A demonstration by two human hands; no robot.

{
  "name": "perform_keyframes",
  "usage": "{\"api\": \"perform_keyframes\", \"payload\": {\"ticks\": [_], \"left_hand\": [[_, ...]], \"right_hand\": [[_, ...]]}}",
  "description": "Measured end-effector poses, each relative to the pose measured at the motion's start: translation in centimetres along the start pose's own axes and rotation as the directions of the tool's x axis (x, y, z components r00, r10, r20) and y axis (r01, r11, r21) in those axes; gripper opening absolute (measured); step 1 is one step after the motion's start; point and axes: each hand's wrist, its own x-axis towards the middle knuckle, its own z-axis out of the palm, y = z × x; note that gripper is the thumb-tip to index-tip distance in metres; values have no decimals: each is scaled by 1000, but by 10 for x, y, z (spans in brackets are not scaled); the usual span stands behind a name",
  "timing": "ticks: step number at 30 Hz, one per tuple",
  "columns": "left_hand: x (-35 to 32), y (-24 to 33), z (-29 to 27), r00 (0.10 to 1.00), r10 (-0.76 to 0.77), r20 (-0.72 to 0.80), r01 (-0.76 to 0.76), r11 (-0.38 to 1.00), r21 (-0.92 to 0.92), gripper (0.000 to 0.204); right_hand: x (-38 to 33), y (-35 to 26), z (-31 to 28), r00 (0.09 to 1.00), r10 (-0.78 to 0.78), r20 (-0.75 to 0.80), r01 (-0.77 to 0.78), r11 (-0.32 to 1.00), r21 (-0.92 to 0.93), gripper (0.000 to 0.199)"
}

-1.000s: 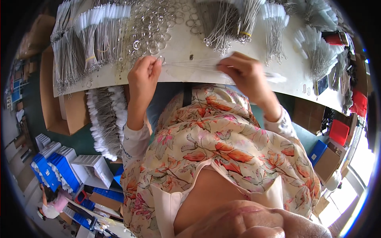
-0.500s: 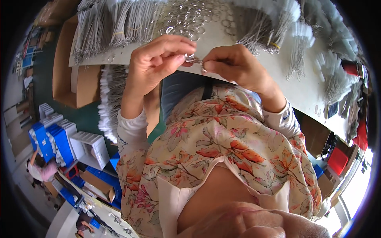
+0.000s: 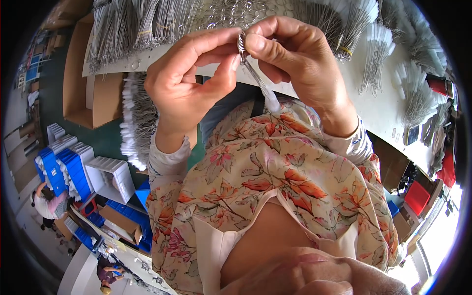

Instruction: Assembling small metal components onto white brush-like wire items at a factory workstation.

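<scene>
Left hand (image 3: 179,78), right hand (image 3: 307,56) pinching rings (image 3: 241,42), pale table (image 3: 376,112), green floor (image 3: 104,137), seemingly plastic crates (image 3: 73,168)

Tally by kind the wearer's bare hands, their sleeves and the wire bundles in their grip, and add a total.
Bare hands: 2, left hand and right hand
Sleeves: 2, left sleeve and right sleeve
Held wire bundle: 1
Total: 5
Metal loops at the fingertips: too tightly stacked to count.
</scene>
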Motion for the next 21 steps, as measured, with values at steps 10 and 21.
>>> {"api": "perform_keyframes", "payload": {"ticks": [10,21], "left_hand": [[11,10,-17,990,-27,138,-3,978,209,25],[-2,13,-11,997,-78,22,76,993,96,27]], "right_hand": [[11,-9,-10,990,72,120,-40,968,-248,8],[-3,15,1,994,32,102,-28,999,-32,14]]}}
